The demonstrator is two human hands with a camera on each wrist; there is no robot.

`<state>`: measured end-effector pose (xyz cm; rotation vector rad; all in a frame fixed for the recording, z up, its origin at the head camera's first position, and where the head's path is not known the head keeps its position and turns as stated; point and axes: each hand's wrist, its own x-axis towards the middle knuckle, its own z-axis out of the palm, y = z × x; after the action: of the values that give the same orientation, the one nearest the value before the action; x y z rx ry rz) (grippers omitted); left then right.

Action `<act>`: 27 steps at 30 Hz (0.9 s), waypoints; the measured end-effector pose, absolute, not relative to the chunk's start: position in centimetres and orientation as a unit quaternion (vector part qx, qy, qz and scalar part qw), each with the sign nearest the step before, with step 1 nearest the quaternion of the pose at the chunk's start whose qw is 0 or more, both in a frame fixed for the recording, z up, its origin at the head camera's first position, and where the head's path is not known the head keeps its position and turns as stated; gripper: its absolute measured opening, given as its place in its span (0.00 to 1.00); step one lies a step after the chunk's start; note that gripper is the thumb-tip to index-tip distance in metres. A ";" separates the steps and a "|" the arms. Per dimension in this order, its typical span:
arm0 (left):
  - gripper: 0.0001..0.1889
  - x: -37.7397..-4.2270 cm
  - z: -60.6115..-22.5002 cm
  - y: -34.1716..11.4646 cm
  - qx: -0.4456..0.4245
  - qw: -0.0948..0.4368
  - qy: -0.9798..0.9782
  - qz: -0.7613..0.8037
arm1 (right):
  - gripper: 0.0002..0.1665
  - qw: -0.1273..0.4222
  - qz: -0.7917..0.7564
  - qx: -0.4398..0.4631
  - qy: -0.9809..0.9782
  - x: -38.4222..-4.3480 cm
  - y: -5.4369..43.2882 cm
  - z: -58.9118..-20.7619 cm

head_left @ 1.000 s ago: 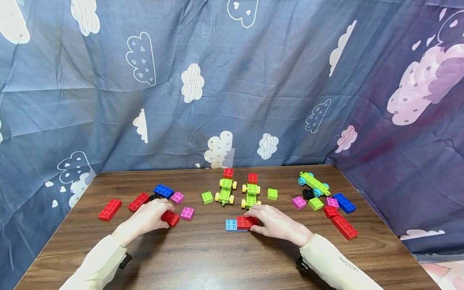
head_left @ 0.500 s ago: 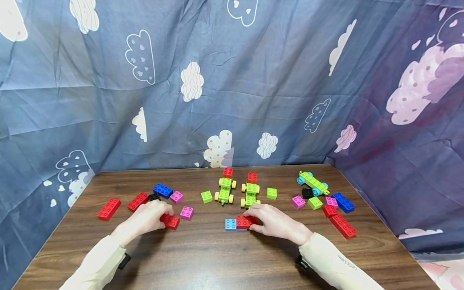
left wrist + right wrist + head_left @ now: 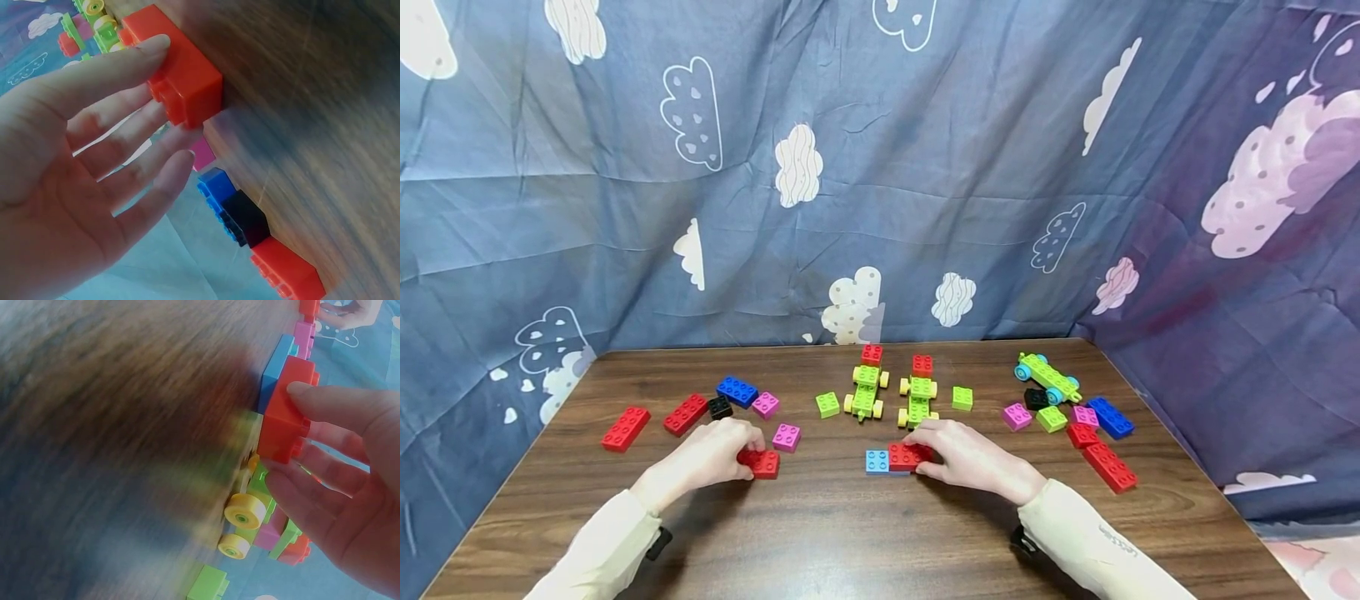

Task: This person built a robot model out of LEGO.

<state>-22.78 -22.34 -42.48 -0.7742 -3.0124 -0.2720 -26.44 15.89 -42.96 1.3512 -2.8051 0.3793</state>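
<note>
Table (image 3: 820, 533) so far: blue brick (image 3: 877, 462) topped by red brick (image 3: 904, 456), gripped by right hand (image 3: 966, 454); red block (image 3: 765, 465), pinched by left hand (image 3: 709, 458), seems unjoined.

Left hand (image 3: 711, 454): red brick (image 3: 765, 465); just beyond, pink brick (image 3: 786, 437). Right hand (image 3: 961, 452): second red brick (image 3: 906, 456) over light-blue brick (image 3: 877, 462). Beyond both: blue curtain (image 3: 985, 167), white cloud prints (image 3: 799, 165).

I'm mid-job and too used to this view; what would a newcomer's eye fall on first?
Probably the left hand, pinching a red brick left of centre over the brown table, and the right hand, holding another red brick over one end of a light blue brick. Next, the lime cars with yellow wheels beyond that pair, and the cloud-patterned curtain filling the background.
</note>
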 end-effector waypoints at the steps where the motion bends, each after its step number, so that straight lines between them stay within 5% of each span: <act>1: 0.16 -22.7 -42.5 -22.2 -0.254 0.012 -0.963 -0.085 | 0.17 0.002 0.121 0.431 -0.894 -26.4 15.9 -42.9; 27: 0.14 -23.3 -42.6 -17.4 -0.347 0.053 -0.929 -0.115 | 0.17 0.002 0.122 0.428 -0.895 -26.5 16.0 -43.1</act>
<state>-23.30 -17.45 -42.57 -1.0557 -2.8256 -0.3493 -26.52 15.96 -43.15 1.3440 -2.8101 0.3839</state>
